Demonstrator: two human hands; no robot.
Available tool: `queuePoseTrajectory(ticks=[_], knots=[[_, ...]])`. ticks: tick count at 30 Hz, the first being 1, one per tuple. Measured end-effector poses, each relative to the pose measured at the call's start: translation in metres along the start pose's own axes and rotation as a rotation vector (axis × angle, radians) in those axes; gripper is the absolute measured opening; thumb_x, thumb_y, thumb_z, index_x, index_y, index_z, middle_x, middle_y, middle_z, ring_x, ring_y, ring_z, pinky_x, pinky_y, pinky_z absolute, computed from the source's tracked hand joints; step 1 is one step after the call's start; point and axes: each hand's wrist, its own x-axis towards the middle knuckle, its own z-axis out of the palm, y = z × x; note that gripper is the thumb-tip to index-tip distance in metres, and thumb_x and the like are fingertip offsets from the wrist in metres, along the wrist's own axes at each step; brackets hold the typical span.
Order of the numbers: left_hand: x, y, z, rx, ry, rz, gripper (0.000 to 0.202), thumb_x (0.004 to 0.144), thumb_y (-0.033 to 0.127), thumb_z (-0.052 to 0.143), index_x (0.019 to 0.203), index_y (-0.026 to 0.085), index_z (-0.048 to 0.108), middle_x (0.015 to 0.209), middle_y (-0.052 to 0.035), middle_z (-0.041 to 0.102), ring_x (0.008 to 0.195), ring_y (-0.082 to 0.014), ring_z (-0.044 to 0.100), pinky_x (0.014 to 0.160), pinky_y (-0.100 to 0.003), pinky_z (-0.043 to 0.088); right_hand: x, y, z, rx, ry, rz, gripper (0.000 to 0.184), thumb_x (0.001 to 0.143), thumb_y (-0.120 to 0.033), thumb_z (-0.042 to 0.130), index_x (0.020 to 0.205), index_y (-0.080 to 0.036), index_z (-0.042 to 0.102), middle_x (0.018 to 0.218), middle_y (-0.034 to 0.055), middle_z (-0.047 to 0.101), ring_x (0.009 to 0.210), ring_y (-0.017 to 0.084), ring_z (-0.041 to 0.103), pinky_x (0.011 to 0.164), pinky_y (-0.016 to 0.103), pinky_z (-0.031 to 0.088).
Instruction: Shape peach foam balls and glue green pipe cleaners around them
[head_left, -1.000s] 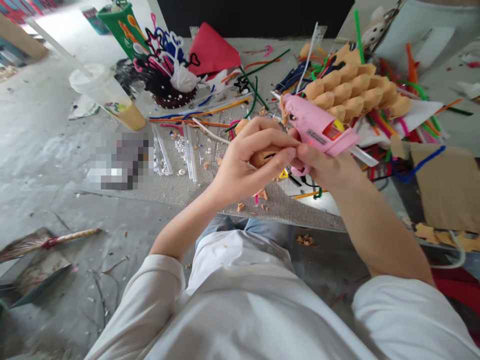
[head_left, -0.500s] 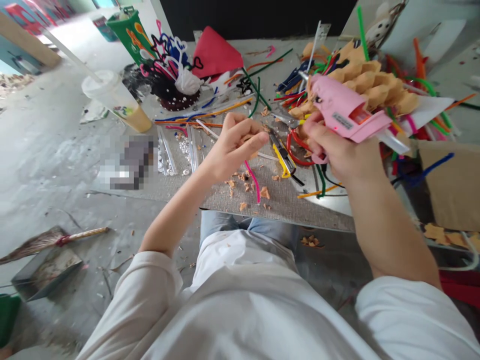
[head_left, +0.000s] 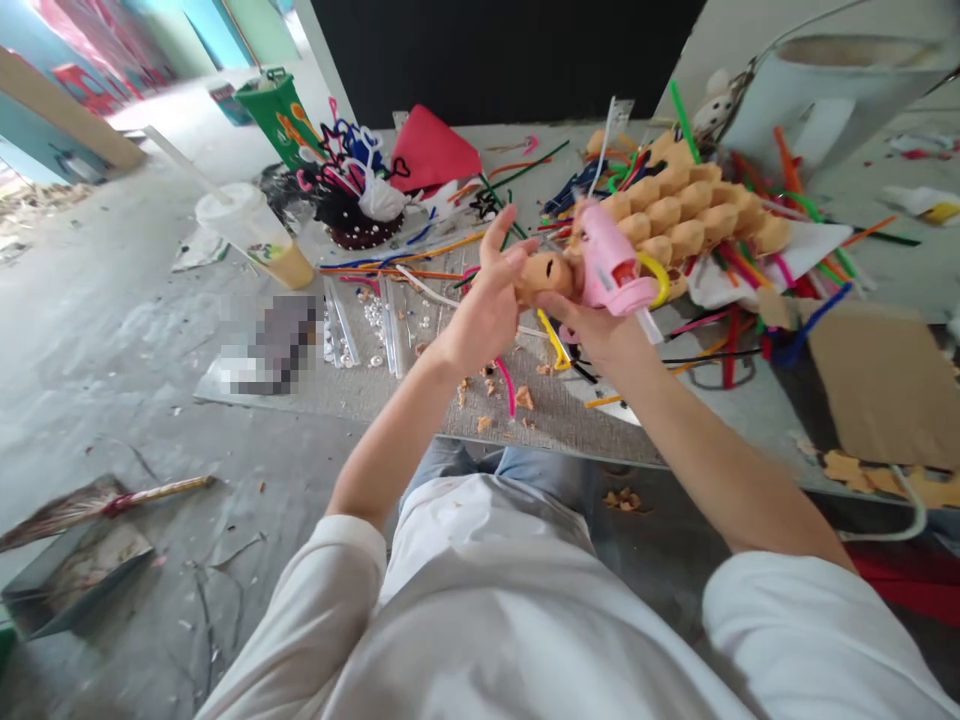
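Observation:
My right hand [head_left: 592,335] grips a pink glue gun [head_left: 609,268] by its handle, nozzle pointing away from me. My left hand [head_left: 487,295] pinches a small tan foam piece [head_left: 546,275] against the gun's side, with its upper fingers raised. Both hands hover over a grey mat [head_left: 420,385]. Just behind them lies a craft of several tan foam lumps [head_left: 690,215] among coloured pipe cleaners [head_left: 750,270].
A plastic cup with yellow drink and straw [head_left: 255,235] stands at left, near a dark beaded ornament [head_left: 360,215], a green carton [head_left: 281,115] and red paper [head_left: 431,150]. Glue sticks [head_left: 390,320] and foam crumbs lie on the mat. Cardboard [head_left: 877,385] lies at right, a broom [head_left: 97,500] on the floor.
My left hand rose from the mat and now holds a tan foam piece against the gun. The right hand swung the gun left toward it. The camera tilted up.

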Motion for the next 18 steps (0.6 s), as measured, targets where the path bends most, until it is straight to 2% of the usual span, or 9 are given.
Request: queuePoseTrajectory(ticks=[2,3,5,6,7,9,11,15,18], knots=[[-0.002,0.005,0.001,-0.016,0.111,0.026,0.058,0.1,0.072,0.04,0.151,0.047,0.029,0.132,-0.0024,0.059,0.119,-0.0179,0.068,0.09,-0.035,0.059,0.001,-0.001,-0.007,0.064,0.077,0.042,0.057,0.077,-0.06,0.079,0.122,-0.031,0.058,0.119,0.0039,0.071,0.091,0.02,0.068,0.054,0.029,0.052],[-0.004,0.009,-0.004,-0.006,0.253,0.059,0.057,0.096,0.072,0.05,0.145,0.044,0.038,0.128,-0.0012,0.062,0.112,-0.0153,0.069,0.085,-0.032,0.058,0.001,-0.003,-0.012,0.095,0.121,0.049,0.06,0.074,-0.061,0.081,0.121,-0.031,0.059,0.12,0.0036,0.071,0.095,0.021,0.068,0.055,0.029,0.054],[-0.013,0.022,-0.023,0.027,0.58,0.143,0.048,0.087,0.071,0.068,0.113,0.032,0.059,0.102,0.0024,0.066,0.09,-0.0086,0.067,0.072,-0.027,0.052,-0.001,-0.007,-0.02,0.115,0.181,0.01,0.064,0.071,-0.061,0.085,0.121,-0.031,0.059,0.127,0.0036,0.069,0.11,0.023,0.068,0.066,0.029,0.06],[-0.019,0.031,-0.034,0.033,0.683,0.188,0.048,0.083,0.072,0.071,0.094,0.027,0.061,0.081,0.0046,0.063,0.072,-0.0061,0.062,0.061,-0.025,0.046,-0.003,-0.009,-0.023,0.124,0.197,-0.023,0.065,0.069,-0.06,0.086,0.12,-0.031,0.059,0.132,0.0037,0.068,0.119,0.023,0.066,0.075,0.03,0.063],[-0.028,0.04,-0.044,0.058,0.712,0.183,0.047,0.085,0.07,0.071,0.083,0.024,0.06,0.068,0.0056,0.058,0.059,-0.0054,0.056,0.054,-0.027,0.042,-0.004,-0.012,-0.024,0.126,0.2,-0.06,0.065,0.068,-0.059,0.087,0.12,-0.031,0.059,0.136,0.0038,0.066,0.127,0.024,0.064,0.085,0.031,0.063],[-0.051,0.059,-0.06,0.184,0.681,0.113,0.044,0.097,0.061,0.061,0.074,0.024,0.055,0.061,0.0049,0.053,0.051,-0.0059,0.05,0.049,-0.03,0.036,-0.009,-0.016,-0.025,0.14,0.186,-0.12,0.062,0.067,-0.058,0.088,0.116,-0.032,0.06,0.139,0.004,0.065,0.135,0.024,0.061,0.1,0.034,0.061],[-0.08,0.075,-0.069,0.31,0.651,0.051,0.049,0.098,0.059,0.058,0.066,0.024,0.049,0.055,0.0043,0.047,0.047,-0.0078,0.044,0.044,-0.033,0.029,-0.014,-0.019,-0.024,0.173,0.157,-0.159,0.056,0.067,-0.057,0.089,0.109,-0.032,0.061,0.137,0.0027,0.066,0.136,0.023,0.061,0.11,0.036,0.057],[-0.151,0.087,-0.085,0.487,0.67,-0.002,0.06,0.095,0.056,0.058,0.049,0.022,0.041,0.043,0.0019,0.034,0.041,-0.0096,0.028,0.039,-0.034,0.015,-0.019,-0.019,-0.025,0.23,0.047,-0.218,0.043,0.071,-0.044,0.092,0.104,-0.034,0.066,0.132,-0.0015,0.067,0.136,0.02,0.061,0.122,0.038,0.049],[-0.206,0.089,-0.103,0.602,0.72,-0.165,0.049,0.086,0.057,0.065,0.053,0.025,0.048,0.05,0.0002,0.036,0.046,-0.013,0.032,0.04,-0.033,0.019,-0.019,-0.018,-0.027,0.205,-0.033,-0.228,0.047,0.073,-0.043,0.091,0.114,-0.039,0.067,0.133,-0.0018,0.068,0.136,0.022,0.061,0.124,0.044,0.048]])
